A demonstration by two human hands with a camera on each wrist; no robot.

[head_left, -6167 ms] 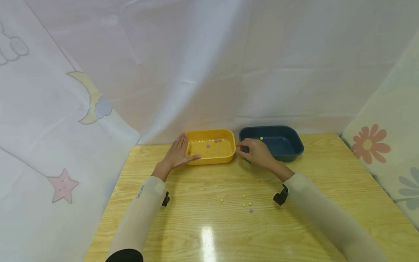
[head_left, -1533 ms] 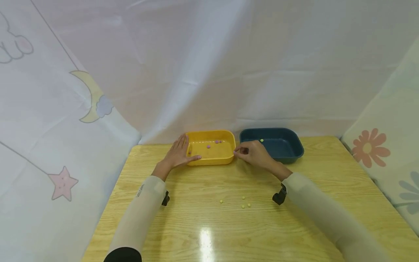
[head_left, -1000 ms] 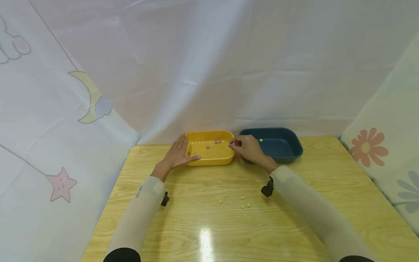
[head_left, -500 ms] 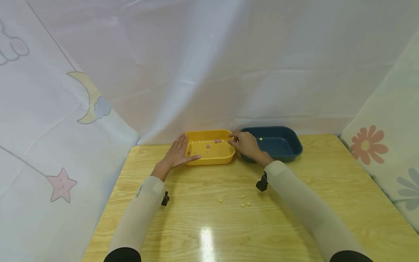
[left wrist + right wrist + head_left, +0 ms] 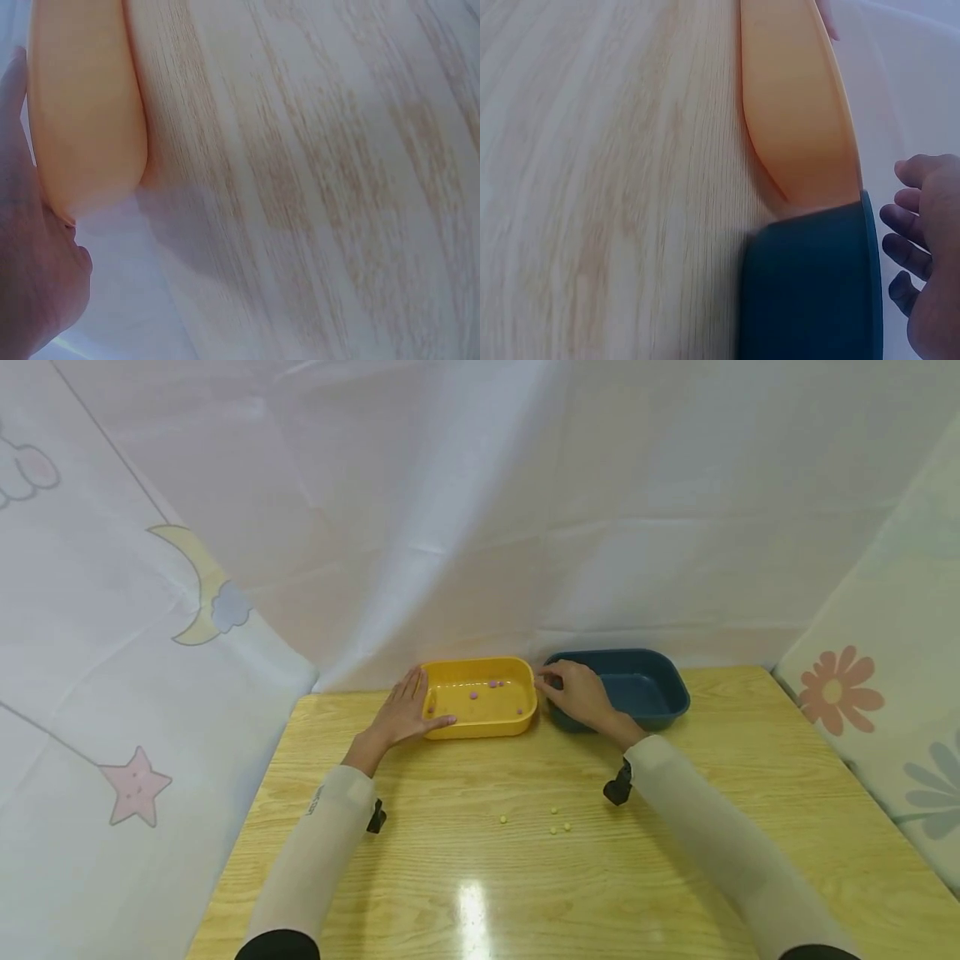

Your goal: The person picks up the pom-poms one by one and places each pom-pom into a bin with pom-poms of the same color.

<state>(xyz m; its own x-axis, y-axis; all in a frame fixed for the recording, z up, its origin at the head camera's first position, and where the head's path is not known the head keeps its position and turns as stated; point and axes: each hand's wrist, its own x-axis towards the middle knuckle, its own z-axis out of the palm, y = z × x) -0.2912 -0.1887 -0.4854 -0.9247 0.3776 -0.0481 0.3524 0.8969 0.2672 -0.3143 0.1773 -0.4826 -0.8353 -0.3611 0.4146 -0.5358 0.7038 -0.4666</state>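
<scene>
My left hand (image 5: 401, 714) rests over the left end of the yellow tray (image 5: 487, 729), fingers straight along its rim and thumb over the near edge. Several small purple beads (image 5: 473, 696) lie in this tray, one of them, a purple bead (image 5: 519, 712), near its right front corner. Over the gap between the yellow tray and the dark blue tray (image 5: 652, 722) is my right hand (image 5: 581, 693). Its fingers are loosely bent and hold nothing, as the right wrist view shows of the hand (image 5: 937, 247) above the blue rim.
Several small yellow beads (image 5: 567, 827) lie scattered on the wooden table (image 5: 420, 860) in front of the trays. Behind the trays hangs a pale cloth backdrop (image 5: 480, 568), close to the table's far edge. Patterned cloth (image 5: 832, 693) stands along the sides.
The purple bead from the table was pinched in my right hand, carried over the yellow tray and let go inside. The right hand has drawn back rightward. My left hand stayed put.
</scene>
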